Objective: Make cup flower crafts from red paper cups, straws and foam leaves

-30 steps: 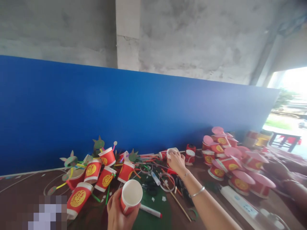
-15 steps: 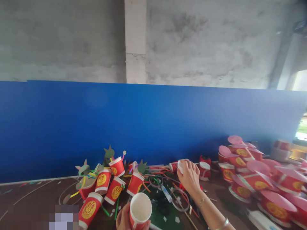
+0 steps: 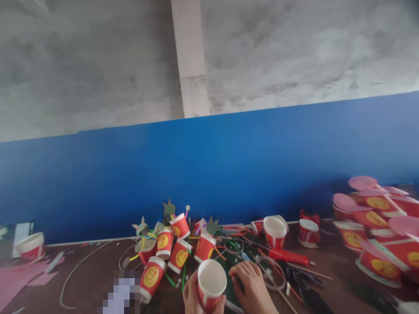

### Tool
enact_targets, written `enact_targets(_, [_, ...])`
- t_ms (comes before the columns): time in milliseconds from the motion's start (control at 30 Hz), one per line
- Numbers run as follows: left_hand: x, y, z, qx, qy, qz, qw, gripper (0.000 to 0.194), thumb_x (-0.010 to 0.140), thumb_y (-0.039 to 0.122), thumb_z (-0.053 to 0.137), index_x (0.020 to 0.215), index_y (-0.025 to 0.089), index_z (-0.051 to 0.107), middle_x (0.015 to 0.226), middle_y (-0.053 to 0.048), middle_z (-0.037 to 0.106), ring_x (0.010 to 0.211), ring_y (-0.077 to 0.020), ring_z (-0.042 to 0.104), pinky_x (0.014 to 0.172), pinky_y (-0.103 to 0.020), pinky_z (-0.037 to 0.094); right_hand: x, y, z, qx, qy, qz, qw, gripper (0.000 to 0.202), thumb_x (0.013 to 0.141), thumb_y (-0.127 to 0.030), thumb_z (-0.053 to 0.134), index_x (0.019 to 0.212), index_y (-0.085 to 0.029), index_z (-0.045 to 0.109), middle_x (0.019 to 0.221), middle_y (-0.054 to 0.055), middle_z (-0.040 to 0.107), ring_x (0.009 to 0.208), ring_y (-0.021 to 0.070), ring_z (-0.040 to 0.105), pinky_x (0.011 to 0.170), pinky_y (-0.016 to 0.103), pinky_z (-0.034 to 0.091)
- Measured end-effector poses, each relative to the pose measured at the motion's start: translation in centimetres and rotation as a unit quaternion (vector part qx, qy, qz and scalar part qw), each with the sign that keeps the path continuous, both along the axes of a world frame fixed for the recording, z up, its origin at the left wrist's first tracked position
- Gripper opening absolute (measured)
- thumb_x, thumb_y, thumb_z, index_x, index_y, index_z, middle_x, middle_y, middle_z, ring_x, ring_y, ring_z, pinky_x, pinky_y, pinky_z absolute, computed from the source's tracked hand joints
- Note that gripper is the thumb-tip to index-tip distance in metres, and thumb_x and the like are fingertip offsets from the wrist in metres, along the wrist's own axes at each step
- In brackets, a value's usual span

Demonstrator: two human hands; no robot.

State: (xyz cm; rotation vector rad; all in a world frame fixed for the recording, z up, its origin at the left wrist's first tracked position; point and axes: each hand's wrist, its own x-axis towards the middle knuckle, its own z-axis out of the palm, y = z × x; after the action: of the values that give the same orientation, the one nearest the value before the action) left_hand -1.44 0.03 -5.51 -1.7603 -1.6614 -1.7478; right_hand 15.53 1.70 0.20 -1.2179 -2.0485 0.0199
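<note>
My left hand wraps round a red and white paper cup, its open mouth tilted up toward me. Close on the right of the cup is my right hand, low over a dark green mat. Its fingers are curled and face the cup; whatever they pinch, if anything, is hidden. Just left of my left hand lie several red paper cups with yellow round prints, some with green animal-head cutouts on them. Beyond my right hand stands another open white-rimmed paper cup.
Red cups with pink paper discs are piled at right. A red-handled tool, dark tools and a clear tube loop lie near my right hand. Pink paper and a cup are at far left. A blue panel backs the table.
My right hand has left the white-rimmed cup at the back and come down toward me, beside the held cup. My left hand keeps its cup. The view has shifted left and tilted.
</note>
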Motion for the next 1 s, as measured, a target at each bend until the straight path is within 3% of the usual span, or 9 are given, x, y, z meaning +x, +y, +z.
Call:
enact_targets(200, [0.1,-0.3,1.2,-0.056,-0.065,0.000,0.996,0.056,0.069,0.050,0.058,0.109,0.012,0.048,0.096,-0.015,0.059,0.090,-0.0299,0.058,0.075,-0.042,0.050,1.0,-0.7,0.9,0.004,0.034,-0.031,0.999,0.019,0.082,-0.011,0.042,0.075,-0.022,0.056,0.075,0.002,0.063,0.077,0.0178,0.058,0.082,0.034,0.037])
enact_targets(333, [0.3,-0.4,1.3,-0.054,-0.099,-0.006,0.994,0.061,0.069,0.057,0.056,0.110,0.012,0.048,0.098,-0.016,0.059,0.092,-0.0303,0.058,0.076,-0.043,0.049,1.0,-1.0,0.9,-0.006,0.021,-0.013,1.000,0.014,0.079,-0.012,0.047,0.072,-0.020,0.057,0.072,0.001,0.062,0.076,0.0173,0.056,0.079,0.033,0.036])
enact_targets(500, [-0.6,-0.4,1.3,-0.068,-0.048,-0.017,0.996,0.058,0.070,0.051,0.060,0.110,0.011,0.049,0.101,-0.018,0.059,0.095,-0.0315,0.058,0.076,-0.042,0.049,0.4,-1.8,0.4,-0.056,-0.030,0.029,0.998,0.004,0.073,-0.019,0.059,0.076,-0.021,0.059,0.077,0.000,0.062,0.082,0.0177,0.053,0.081,0.033,0.034])
enact_targets(600, [-0.8,-0.7,1.8,-0.070,-0.018,-0.009,0.997,0.055,0.070,0.048,0.061,0.109,0.011,0.050,0.101,-0.017,0.060,0.094,-0.0316,0.058,0.076,-0.043,0.049,0.2,-1.9,-0.1,-0.084,-0.067,0.041,0.993,0.014,0.069,-0.023,0.064,0.083,-0.023,0.061,0.083,0.000,0.062,0.086,0.0197,0.051,0.081,0.034,0.033])
enact_targets(867, [0.1,-1.5,3.5,-0.048,0.016,-0.040,0.998,0.051,0.069,0.039,0.065,0.112,0.015,0.050,0.100,-0.012,0.061,0.095,-0.0280,0.058,0.081,-0.041,0.048,0.3,-1.0,-1.3,-0.095,-0.122,0.021,0.988,0.029,0.072,-0.009,0.048,0.095,-0.019,0.063,0.086,0.006,0.060,0.087,0.0218,0.050,0.078,0.034,0.037])
enact_targets(1000, [0.1,-1.7,3.9,-0.058,0.009,-0.053,0.997,0.048,0.070,0.038,0.065,0.110,0.015,0.052,0.096,-0.012,0.062,0.093,-0.0276,0.059,0.079,-0.040,0.049,0.2,-1.0,-1.4,-0.098,-0.140,0.030,0.985,0.030,0.072,-0.007,0.045,0.092,-0.019,0.064,0.086,0.007,0.059,0.086,0.0216,0.051,0.077,0.032,0.039])
